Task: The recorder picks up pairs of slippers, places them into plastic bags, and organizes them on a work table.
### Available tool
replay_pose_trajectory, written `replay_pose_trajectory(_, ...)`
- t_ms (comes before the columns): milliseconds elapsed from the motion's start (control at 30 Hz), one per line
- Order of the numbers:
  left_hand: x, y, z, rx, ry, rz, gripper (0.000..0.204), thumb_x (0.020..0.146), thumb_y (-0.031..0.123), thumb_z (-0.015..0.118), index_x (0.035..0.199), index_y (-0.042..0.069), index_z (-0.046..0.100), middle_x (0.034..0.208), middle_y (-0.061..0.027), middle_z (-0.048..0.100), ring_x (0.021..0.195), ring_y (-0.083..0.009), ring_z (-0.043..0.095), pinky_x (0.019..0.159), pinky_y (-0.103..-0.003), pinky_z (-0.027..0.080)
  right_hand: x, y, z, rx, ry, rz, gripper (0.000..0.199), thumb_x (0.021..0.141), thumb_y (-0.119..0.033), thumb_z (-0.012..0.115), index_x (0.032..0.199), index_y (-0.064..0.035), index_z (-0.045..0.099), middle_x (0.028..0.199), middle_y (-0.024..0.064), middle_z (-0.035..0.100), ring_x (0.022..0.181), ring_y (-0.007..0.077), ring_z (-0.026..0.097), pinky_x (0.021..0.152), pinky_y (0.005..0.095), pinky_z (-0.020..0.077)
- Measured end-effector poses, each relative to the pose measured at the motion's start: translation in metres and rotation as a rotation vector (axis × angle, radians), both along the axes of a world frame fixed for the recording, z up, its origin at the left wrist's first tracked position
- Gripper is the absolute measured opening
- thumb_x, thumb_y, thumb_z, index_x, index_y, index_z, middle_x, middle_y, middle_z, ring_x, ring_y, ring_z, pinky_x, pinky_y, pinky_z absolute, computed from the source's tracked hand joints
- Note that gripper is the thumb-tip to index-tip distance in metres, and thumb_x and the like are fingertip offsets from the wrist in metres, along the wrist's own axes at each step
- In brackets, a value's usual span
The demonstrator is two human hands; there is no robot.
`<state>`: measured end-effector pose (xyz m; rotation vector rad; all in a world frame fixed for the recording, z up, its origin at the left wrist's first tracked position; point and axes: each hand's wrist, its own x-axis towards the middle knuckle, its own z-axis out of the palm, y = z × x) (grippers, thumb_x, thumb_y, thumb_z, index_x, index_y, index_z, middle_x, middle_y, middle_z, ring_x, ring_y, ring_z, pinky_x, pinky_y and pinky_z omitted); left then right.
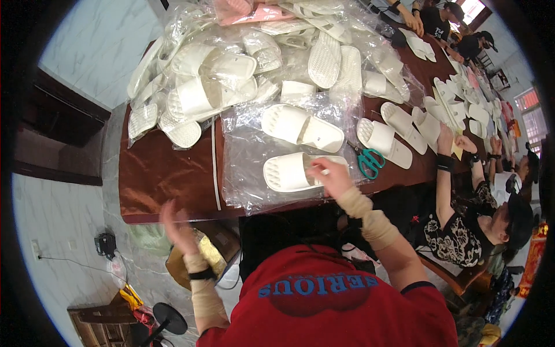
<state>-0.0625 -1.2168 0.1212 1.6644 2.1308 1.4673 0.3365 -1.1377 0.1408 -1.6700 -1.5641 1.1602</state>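
Observation:
A white slipper point(283, 173) lies near the table's front edge on clear plastic bags point(240, 159). Over its heel end is my right hand point(335, 178), fingers bent together in a pinch; what they hold, if anything, is too small to make out. Just beyond lies a second white slipper point(302, 128), side by side with the first and pointing the same way. My left hand point(178, 231) is off the table's front edge at the left, blurred by motion, its fingers stretched out and holding nothing. Teal-handled scissors point(370, 163) lie right of the near slipper.
Bagged white slippers point(214, 69) pile up at the back, with a pink one point(248, 13) on top. Loose slippers point(384, 143) line the brown-covered table point(167, 173) to the right. A co-worker point(468, 228) sits close on that side, handling slippers. A black stand point(169, 318) is at the lower left.

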Motion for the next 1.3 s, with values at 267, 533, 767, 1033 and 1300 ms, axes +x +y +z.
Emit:
replay_pose_trajectory(267, 0.143, 0.156, -0.016, -0.114, 0.138, -0.646, 0.043, 0.085, 0.009, 0.059, 0.127, 0.004, 0.05, 0.132, -0.0168, 0.048, 0.12, -0.0352, 0.045, 0.101, -0.04, 0.037, 0.001, -0.001, 0.065, 0.192, -0.112, 0.275, 0.03, 0.086, -0.029, 0.06, 0.108, -0.0092, 0.057, 0.087, 0.0158, 0.066, 0.075, 0.0339, 0.063, 0.07, 0.0398, 0.0484)
replay_pose_trajectory(533, 0.159, 0.181, -0.053, -0.206, 0.167, -0.496, 0.056, 0.088, 0.013, 0.056, 0.14, 0.011, 0.037, 0.14, -0.0105, 0.042, 0.123, -0.0345, 0.041, 0.102, -0.043, 0.033, 0.058, 0.039, 0.084, 0.313, -0.755, 0.898, 0.018, 0.079, -0.025, 0.065, 0.093, -0.015, 0.061, 0.083, 0.0086, 0.053, 0.086, 0.029, 0.055, 0.069, 0.0394, 0.0456)
replay_pose_trajectory(767, 0.138, 0.184, -0.06, -0.237, -0.044, -0.589, 0.061, 0.081, 0.003, 0.056, 0.139, 0.014, 0.04, 0.131, -0.0107, 0.051, 0.118, -0.0334, 0.046, 0.1, -0.042, 0.036, 0.018, 0.111, 0.051, 0.567, -0.596, 0.99, 0.017, 0.074, -0.014, 0.063, 0.091, -0.0124, 0.062, 0.09, 0.0078, 0.051, 0.096, 0.0292, 0.052, 0.077, 0.0375, 0.0466)
replay_pose_trajectory(1033, 0.143, 0.184, -0.044, -0.256, -0.151, -0.655, 0.058, 0.088, 0.002, 0.054, 0.141, 0.0, 0.031, 0.143, -0.0176, 0.036, 0.129, -0.0301, 0.038, 0.106, -0.037, 0.031, -0.003, 0.136, 0.021, 0.493, -0.392, 0.823, 0.019, 0.075, -0.015, 0.064, 0.094, -0.0118, 0.061, 0.094, 0.0076, 0.05, 0.097, 0.0278, 0.05, 0.08, 0.0369, 0.0462)
replay_pose_trajectory(1300, 0.144, 0.128, 0.01, -0.19, 0.498, -0.595, 0.056, 0.082, 0.014, 0.064, 0.135, 0.013, 0.045, 0.146, -0.0118, 0.033, 0.137, -0.0348, 0.026, 0.111, -0.052, 0.016, 0.138, 0.094, 0.114, 0.833, -0.55, 0.413, 0.02, 0.079, -0.027, 0.065, 0.094, -0.0134, 0.061, 0.093, 0.0087, 0.053, 0.092, 0.0289, 0.055, 0.077, 0.0395, 0.0471)
